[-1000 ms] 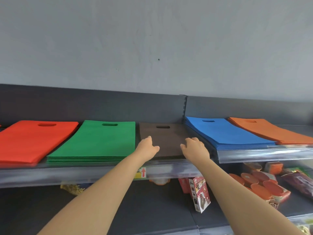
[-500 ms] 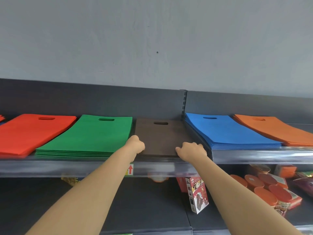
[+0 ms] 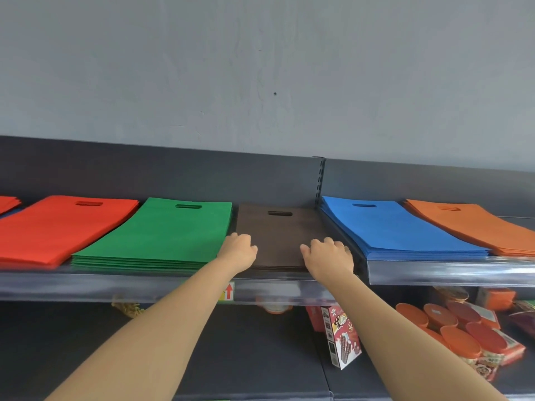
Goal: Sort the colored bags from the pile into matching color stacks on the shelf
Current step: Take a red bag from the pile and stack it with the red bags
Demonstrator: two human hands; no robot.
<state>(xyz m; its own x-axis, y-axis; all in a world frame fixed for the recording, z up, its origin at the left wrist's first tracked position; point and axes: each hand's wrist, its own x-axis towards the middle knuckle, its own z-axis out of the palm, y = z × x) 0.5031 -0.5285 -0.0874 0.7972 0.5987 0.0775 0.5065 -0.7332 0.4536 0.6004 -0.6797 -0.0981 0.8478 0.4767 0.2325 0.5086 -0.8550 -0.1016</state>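
Note:
Flat bags lie in colour stacks along the shelf (image 3: 173,287): red (image 3: 55,227), green (image 3: 168,233), brown (image 3: 278,235), blue (image 3: 396,230) and orange (image 3: 474,224). Both hands are at the near end of the brown stack. My left hand (image 3: 238,250) holds its front left corner, fingers curled at the edge and thumb on top. My right hand (image 3: 330,256) holds the front right corner with curled fingers, close against the blue stack. Another red stack (image 3: 8,202) peeks in at the far left.
A slotted upright (image 3: 318,180) splits the dark back panel behind the brown and blue stacks. The lower shelf holds a snack box (image 3: 341,337), orange-lidded tubs (image 3: 460,331) and more packets at right. A grey wall rises above.
Both hands slid back from the top of the brown stack to its near corners and curled around the edges. The other stacks have not moved.

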